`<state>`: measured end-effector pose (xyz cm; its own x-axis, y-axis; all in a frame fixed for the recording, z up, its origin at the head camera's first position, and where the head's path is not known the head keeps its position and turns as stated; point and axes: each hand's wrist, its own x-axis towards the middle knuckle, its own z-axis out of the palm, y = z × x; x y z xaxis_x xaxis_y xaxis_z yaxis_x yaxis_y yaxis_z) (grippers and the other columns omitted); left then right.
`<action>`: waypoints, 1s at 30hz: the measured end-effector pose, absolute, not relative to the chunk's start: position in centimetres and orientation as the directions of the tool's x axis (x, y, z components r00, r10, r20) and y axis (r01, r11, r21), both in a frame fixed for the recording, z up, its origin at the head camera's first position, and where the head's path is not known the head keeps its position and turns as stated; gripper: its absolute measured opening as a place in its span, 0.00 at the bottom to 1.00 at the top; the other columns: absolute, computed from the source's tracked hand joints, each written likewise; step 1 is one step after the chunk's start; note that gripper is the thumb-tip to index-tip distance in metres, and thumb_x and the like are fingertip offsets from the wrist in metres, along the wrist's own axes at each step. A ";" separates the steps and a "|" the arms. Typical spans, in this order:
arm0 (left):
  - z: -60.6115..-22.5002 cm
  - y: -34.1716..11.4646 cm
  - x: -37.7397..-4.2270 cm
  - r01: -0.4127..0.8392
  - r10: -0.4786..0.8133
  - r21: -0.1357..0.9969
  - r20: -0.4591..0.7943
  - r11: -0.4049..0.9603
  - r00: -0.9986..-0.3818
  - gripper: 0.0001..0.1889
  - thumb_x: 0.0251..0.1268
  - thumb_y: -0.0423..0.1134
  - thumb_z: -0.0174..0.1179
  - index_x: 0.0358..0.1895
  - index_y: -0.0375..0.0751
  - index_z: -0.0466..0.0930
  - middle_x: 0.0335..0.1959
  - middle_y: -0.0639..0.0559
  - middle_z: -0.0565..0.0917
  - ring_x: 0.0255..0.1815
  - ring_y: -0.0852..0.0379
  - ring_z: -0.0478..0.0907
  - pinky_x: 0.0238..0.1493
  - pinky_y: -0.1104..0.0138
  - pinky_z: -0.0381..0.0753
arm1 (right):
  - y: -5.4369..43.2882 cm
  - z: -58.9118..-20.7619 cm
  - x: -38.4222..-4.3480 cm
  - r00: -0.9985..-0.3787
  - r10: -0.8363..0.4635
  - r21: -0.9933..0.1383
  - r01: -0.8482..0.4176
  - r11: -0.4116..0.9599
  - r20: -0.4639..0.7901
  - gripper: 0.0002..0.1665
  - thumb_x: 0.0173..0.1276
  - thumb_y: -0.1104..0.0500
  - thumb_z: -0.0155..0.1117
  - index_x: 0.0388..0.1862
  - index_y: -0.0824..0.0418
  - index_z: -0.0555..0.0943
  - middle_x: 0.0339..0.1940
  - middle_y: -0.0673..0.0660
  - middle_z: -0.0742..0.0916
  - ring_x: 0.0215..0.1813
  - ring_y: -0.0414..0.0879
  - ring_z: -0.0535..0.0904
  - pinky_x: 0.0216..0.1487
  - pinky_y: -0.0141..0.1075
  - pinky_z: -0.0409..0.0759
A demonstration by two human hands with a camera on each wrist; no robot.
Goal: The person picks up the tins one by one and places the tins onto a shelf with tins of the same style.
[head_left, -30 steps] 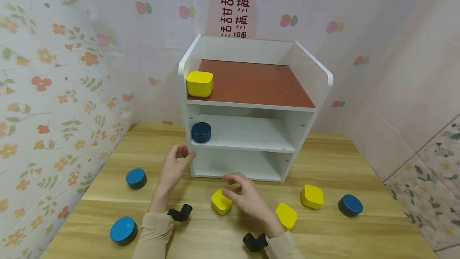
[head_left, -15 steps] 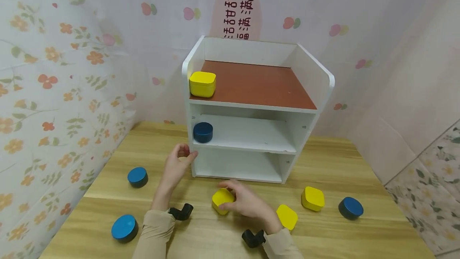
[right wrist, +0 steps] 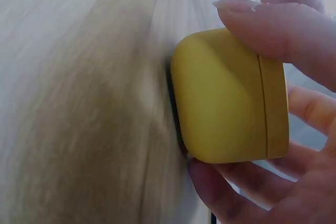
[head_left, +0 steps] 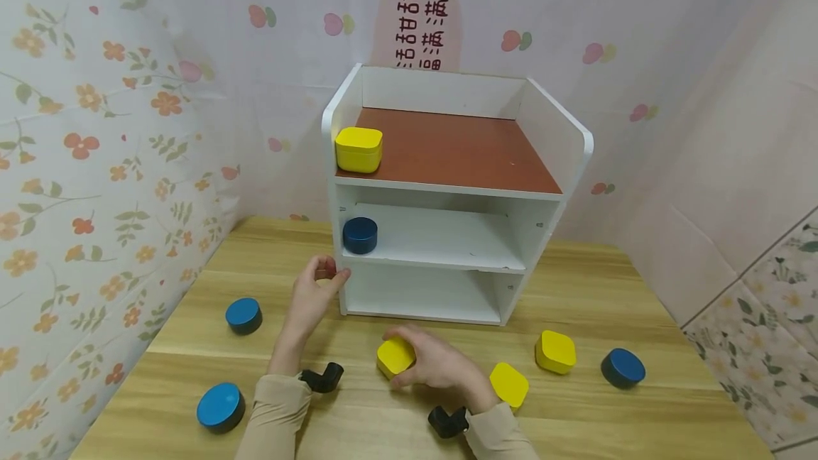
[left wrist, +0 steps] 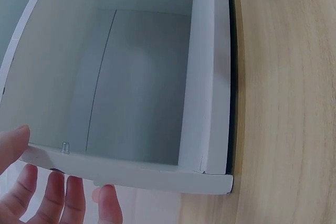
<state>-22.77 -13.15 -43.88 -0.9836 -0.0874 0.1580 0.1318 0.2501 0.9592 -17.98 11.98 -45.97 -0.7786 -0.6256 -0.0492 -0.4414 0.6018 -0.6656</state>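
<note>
My right hand [head_left: 436, 360] holds a small yellow lidded box [head_left: 395, 357] at the table's middle, in front of the white shelf unit [head_left: 447, 192]. In the right wrist view, thumb and fingers lie on opposite sides of this yellow box [right wrist: 223, 100]; its base is at the tabletop. My left hand [head_left: 311, 294] grips the lower left side panel of the shelf. In the left wrist view the thumb is at the panel's inner edge and the fingers lie along its outside. Another yellow box [head_left: 359, 150] sits on the shelf's top left, above a dark blue round tin [head_left: 361, 236] on the middle shelf.
Two blue round tins, a farther one [head_left: 243, 316] and a nearer one [head_left: 220, 407], lie on the left of the table. To the right are two yellow boxes [head_left: 509, 385] [head_left: 555, 352] and a dark blue tin [head_left: 623, 368]. Floral cloth [head_left: 115, 162] hangs behind.
The right hand has come down around the yellow box, its fingers and thumb closing on the sides. The left hand has stayed at the shelf's side panel.
</note>
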 end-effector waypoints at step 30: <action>-43.8 -13.1 -22.7 0.141 -0.098 0.961 0.168 0.236 -0.981 0.17 0.66 0.44 0.64 0.48 0.38 0.72 0.47 0.41 0.76 0.53 0.48 0.72 0.48 0.58 0.68 | 11.8 -32.6 -16.9 -0.697 -0.664 -0.429 -0.706 0.564 0.273 0.39 0.50 0.54 0.81 0.60 0.55 0.74 0.54 0.50 0.77 0.46 0.43 0.75 0.46 0.35 0.78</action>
<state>-22.74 -13.12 -43.81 -0.9810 -0.0975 0.1677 0.1409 0.2360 0.9615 -16.86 11.78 -32.64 -0.6966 -0.6635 0.2729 -0.7055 0.5644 -0.4286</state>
